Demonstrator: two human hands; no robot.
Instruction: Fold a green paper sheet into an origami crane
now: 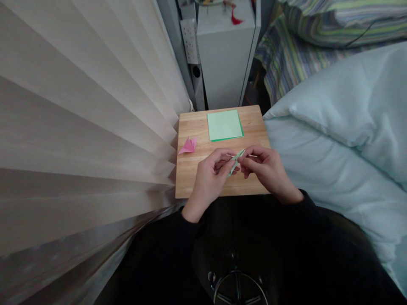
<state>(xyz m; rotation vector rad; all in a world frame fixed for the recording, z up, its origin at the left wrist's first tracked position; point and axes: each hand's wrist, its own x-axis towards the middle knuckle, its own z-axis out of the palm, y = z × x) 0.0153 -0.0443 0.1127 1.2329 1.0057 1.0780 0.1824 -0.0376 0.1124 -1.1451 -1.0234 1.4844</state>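
Note:
Between my hands, above the front half of the small wooden table [203, 186], is a narrow folded piece of light green paper [235, 159]. My left hand [213, 173] pinches its lower left part between thumb and fingers. The thumb and fingertips of my right hand [263, 166] close on its upper right end. Fingers hide part of the folds. A pink folded paper figure [188, 145] lies on the tabletop to the left. Farther back on the table rests a square stack of green paper sheets [224, 124], pale green on top with darker green showing at the edge.
Pleated curtains [95, 127] hang along the left, reaching the table's side. A bed with a pale blue quilt [324, 140] borders the right. Behind the table stands a grey-white cabinet [225, 63] with a red tassel [235, 17] on top.

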